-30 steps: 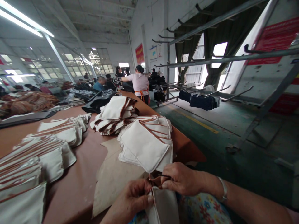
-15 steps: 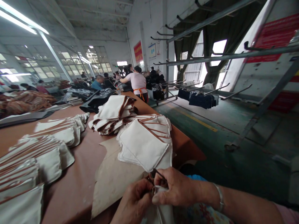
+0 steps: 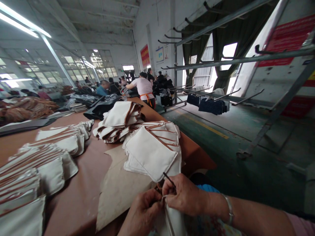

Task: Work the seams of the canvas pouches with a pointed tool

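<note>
At the table's near edge my left hand [image 3: 142, 211] pinches the brown-trimmed top of a white fabric piece [image 3: 176, 219], which hangs down below my fingers. Close beside it, my right hand [image 3: 185, 195], with a bracelet on the wrist, is closed on a thin dark tool [image 3: 169, 179] whose end sticks up past the knuckles. Its fingertips also press at the fabric's edge, almost touching my left fingers. The tool's lower end is hidden in my grip. Just beyond lies a fanned stack of white pieces with brown edging [image 3: 150, 152].
Brown sheeting covers the table [image 3: 86, 173], with tan paper [image 3: 118, 190] under the stack. Another white pile [image 3: 116, 114] stands behind; rows of white pieces [image 3: 51, 170] lie left. A metal rack [image 3: 233, 60] with prongs rises right. A person [image 3: 142, 87] stands at the table's far end.
My right hand has turned slightly, and the dark tool now points more upward and shows more of its length. The fabric below my hands has shifted a little; my left hand stays nearly in place.
</note>
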`<action>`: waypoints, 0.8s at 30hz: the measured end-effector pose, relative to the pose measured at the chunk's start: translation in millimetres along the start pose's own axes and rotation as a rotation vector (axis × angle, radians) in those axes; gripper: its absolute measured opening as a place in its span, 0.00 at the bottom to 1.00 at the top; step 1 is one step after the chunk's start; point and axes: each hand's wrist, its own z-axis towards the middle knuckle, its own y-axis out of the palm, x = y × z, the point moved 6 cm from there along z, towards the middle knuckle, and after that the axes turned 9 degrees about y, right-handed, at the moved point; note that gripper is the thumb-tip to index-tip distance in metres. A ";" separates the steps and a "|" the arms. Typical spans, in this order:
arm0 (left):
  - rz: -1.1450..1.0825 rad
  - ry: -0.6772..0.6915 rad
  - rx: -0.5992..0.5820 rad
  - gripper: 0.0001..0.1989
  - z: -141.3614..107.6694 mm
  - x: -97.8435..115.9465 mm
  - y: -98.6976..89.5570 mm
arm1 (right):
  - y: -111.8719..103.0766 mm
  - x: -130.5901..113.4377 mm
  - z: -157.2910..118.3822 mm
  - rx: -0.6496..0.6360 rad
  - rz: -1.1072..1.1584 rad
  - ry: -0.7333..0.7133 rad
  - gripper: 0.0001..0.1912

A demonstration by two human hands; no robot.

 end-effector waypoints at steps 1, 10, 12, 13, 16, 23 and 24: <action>-0.012 -0.004 -0.008 0.14 0.2 -0.7 0.4 | 0.4 0.3 -1.2 0.022 0.007 -0.017 0.05; -0.265 -0.070 0.038 0.10 -5.1 -16.2 1.5 | -9.4 -20.8 -23.8 0.086 -0.070 -0.689 0.05; -0.394 -0.091 0.083 0.09 -8.3 -15.1 2.9 | -9.7 -23.6 -29.9 0.081 -0.186 -0.838 0.06; -0.446 -0.096 0.102 0.11 -9.3 -13.7 3.9 | -9.4 -23.3 -31.8 0.076 -0.245 -0.886 0.06; -0.522 -0.100 0.130 0.18 -9.4 -10.3 8.6 | -9.0 -18.6 -34.5 0.100 -0.420 -0.950 0.07; -0.501 -0.108 0.153 0.24 -5.3 -23.4 14.7 | -5.7 -11.6 -47.6 0.090 -0.567 -0.962 0.08; -0.478 -0.090 0.155 0.25 -4.9 -25.2 13.8 | -7.5 -13.7 -49.6 0.061 -0.470 -0.933 0.07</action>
